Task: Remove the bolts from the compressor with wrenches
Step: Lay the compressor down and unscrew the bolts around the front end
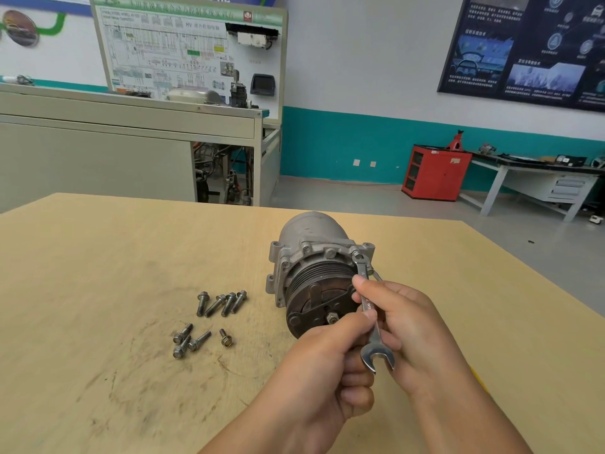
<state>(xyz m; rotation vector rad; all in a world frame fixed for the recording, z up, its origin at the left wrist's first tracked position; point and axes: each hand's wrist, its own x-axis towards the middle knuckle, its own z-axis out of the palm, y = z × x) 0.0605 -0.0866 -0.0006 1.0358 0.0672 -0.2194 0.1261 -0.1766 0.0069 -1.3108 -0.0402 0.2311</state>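
Bright, even indoor light is falling, seemingly from overhead. Soft, faint shadows are lying just beside the compressor [311, 237]. Far behind the compressor, straight lines are bowing and the poster [523, 44] print is blurring.

Scuffed plywood bench [98, 290]. Behind it, left: grey cabinet [98, 152], wiring-diagram board [183, 47] rising above it. Right: red cabinet [435, 172] on the floor, white work table [537, 178] beside it, dark poster [530, 47] on the wall above.
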